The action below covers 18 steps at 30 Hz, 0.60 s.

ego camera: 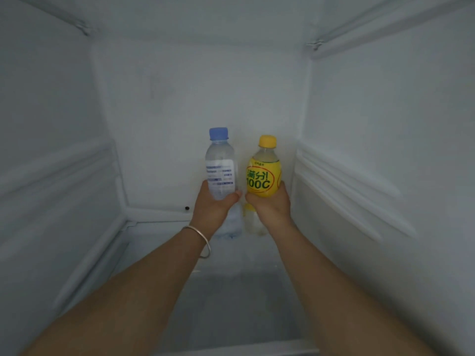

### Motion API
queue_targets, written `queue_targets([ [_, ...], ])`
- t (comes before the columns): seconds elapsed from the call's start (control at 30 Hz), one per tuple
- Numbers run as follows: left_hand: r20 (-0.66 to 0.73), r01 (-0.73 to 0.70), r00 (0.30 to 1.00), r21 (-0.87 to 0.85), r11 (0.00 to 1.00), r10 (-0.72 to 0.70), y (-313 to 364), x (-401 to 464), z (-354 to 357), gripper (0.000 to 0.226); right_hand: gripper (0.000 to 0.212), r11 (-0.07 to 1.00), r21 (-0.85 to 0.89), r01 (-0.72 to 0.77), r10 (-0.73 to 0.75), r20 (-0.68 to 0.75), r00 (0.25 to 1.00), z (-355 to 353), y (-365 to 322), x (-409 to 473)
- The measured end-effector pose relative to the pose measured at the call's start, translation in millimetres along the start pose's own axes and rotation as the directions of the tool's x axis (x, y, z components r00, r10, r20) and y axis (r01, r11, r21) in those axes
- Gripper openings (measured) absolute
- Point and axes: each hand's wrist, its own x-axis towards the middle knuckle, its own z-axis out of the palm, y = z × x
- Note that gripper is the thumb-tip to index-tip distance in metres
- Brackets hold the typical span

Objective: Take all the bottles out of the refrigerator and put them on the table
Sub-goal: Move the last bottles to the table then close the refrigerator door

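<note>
Both my arms reach deep into the white refrigerator. My left hand grips the lower part of a clear water bottle with a blue cap and a white label. Beside it, my right hand grips the base of a yellow drink bottle with a yellow cap and green lettering. Both bottles stand upright, side by side near the back wall, just above the glass shelf. Their faint reflections show in the shelf under my hands. A thin bangle hangs on my left wrist.
White side walls carry moulded shelf rails on the left and right. A small dark hole marks the back wall near the shelf's rear edge. No other bottle shows in this compartment.
</note>
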Motion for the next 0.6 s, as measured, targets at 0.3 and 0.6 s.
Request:
queue_targets([
  [0.3, 0.001, -0.003, 1.000, 0.047, 0.999, 0.003, 58, -63, -50, 0.054, 0.042, 0.997, 0.017, 0.072, -0.068, -0.154, 0.986, -12, -67, -85],
  [0.6, 0.019, -0.007, 1.000, -0.144, 0.990, 0.010, 117, -223, -106, 0.038, 0.053, 0.988, -0.072, 0.133, -0.150, -0.342, 0.928, -60, -94, -265],
])
